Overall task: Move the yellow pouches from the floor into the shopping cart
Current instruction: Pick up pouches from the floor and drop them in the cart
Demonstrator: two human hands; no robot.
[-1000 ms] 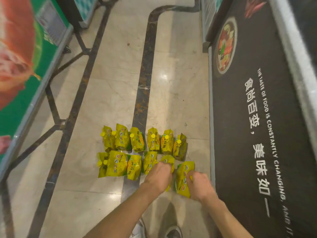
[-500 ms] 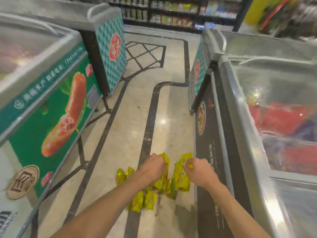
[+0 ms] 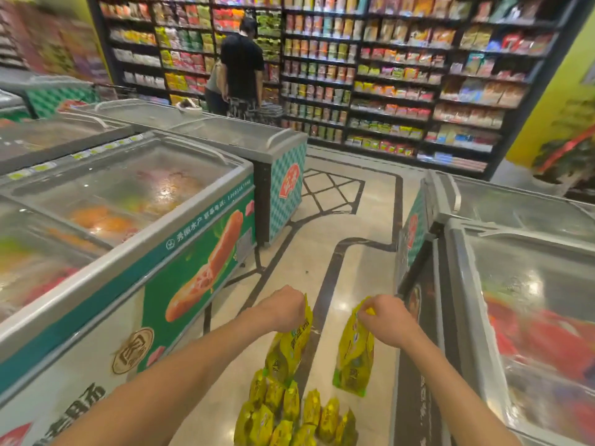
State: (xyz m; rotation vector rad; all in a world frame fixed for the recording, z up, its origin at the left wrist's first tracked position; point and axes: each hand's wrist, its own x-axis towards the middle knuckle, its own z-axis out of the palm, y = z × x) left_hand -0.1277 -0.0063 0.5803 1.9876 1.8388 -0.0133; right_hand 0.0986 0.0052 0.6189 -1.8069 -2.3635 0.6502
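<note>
My left hand (image 3: 283, 309) is shut on the top of a yellow pouch (image 3: 291, 346) that hangs below it. My right hand (image 3: 384, 318) grips the top of a second yellow pouch (image 3: 354, 358), also hanging in the air. Both held pouches are well above the floor. Under them, several more yellow pouches (image 3: 296, 416) lie in rows on the pale tiled floor near the bottom of the view. No shopping cart for my pouches shows in this view.
Glass-topped chest freezers stand on both sides: a green-fronted freezer (image 3: 135, 226) on the left and a grey freezer (image 3: 521, 300) on the right, with a floor aisle (image 3: 341, 220) between. Stocked shelves (image 3: 386, 75) fill the back wall, where a person in black (image 3: 241, 64) stands.
Both hands have lifted a pouch each off the floor and raised them. The view has tilted up from the floor to the aisle and shelves.
</note>
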